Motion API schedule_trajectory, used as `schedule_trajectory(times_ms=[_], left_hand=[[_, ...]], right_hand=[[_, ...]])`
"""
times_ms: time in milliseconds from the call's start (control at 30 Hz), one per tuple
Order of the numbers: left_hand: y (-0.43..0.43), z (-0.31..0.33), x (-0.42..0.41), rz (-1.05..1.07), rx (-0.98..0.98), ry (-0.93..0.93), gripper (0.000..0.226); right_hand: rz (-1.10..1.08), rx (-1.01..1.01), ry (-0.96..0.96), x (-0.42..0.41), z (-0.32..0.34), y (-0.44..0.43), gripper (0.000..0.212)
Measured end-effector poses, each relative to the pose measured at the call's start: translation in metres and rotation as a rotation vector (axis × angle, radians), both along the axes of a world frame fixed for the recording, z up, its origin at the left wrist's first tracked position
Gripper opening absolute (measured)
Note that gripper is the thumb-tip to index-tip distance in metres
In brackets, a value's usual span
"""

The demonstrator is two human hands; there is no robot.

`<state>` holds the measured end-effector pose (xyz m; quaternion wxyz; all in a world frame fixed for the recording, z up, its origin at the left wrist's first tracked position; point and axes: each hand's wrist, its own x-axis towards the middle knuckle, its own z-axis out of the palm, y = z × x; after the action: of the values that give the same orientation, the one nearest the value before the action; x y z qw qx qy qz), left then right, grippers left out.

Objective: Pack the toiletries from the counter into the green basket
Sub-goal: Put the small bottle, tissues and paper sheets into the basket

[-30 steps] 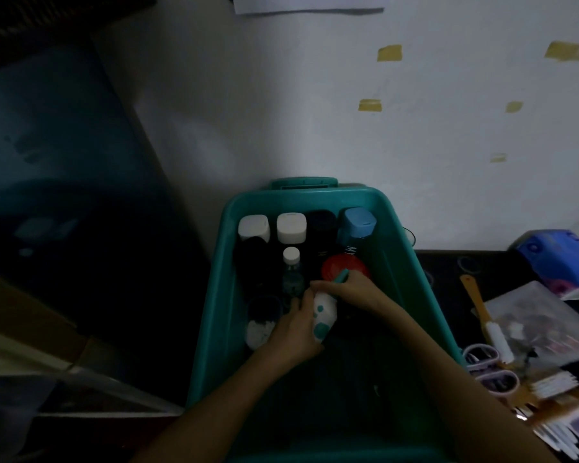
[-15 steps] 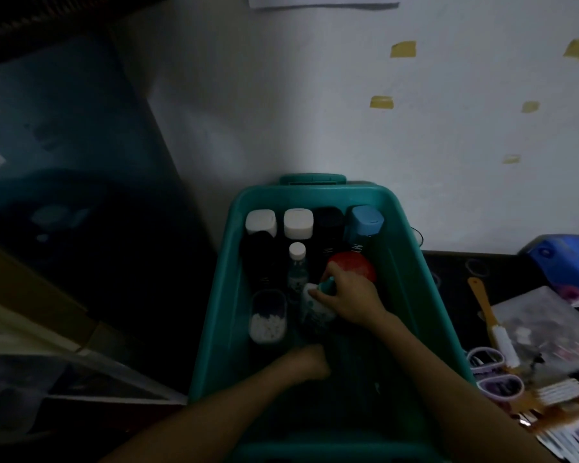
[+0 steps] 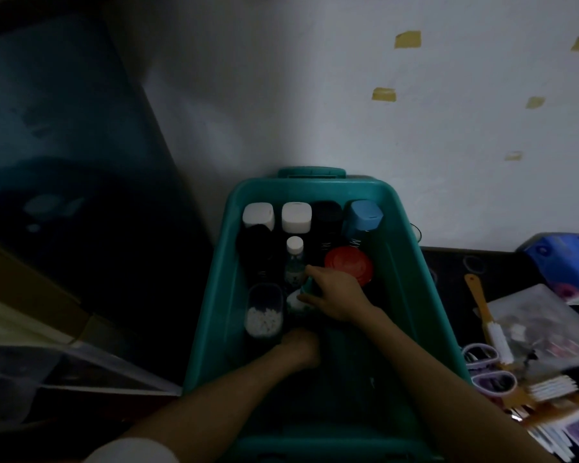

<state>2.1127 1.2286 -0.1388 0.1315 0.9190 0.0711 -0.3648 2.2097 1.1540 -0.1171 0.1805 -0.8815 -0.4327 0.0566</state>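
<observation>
The green basket (image 3: 411, 285) stands against the wall, and both my forearms reach into it. My right hand (image 3: 336, 295) grips a small white bottle with teal dots (image 3: 296, 304) and holds it down in the basket's middle. My left hand (image 3: 300, 349) hangs low in the basket's near part; its fingers are hidden in the dark. Along the far wall stand two white-capped bottles (image 3: 258, 215), a black-capped one and a blue-capped one (image 3: 363, 215). A small clear bottle (image 3: 295, 259), a red-lidded jar (image 3: 348, 264) and a clear box of white bits (image 3: 264, 310) sit in front of them.
On the dark counter to the right lie a wooden-handled brush (image 3: 485, 315), a clear zip pouch (image 3: 542, 325), lilac scissors (image 3: 488, 365), combs and small packets (image 3: 549, 396), and a blue tissue pack (image 3: 562, 259). A dark cabinet fills the left side.
My left hand let go of the dotted bottle and drew back toward me, low in the basket. My right hand set the bottle down beside the clear box and keeps hold of it.
</observation>
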Motion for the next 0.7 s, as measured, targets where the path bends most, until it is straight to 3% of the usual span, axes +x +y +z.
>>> schedule_trajectory(times_ms=[700], left_hand=[[-0.001,-0.024,0.013,0.256,-0.096,-0.179,0.056]], right_hand=[[-0.024,0.003,0.049,0.006,-0.001,0.012,0.042]])
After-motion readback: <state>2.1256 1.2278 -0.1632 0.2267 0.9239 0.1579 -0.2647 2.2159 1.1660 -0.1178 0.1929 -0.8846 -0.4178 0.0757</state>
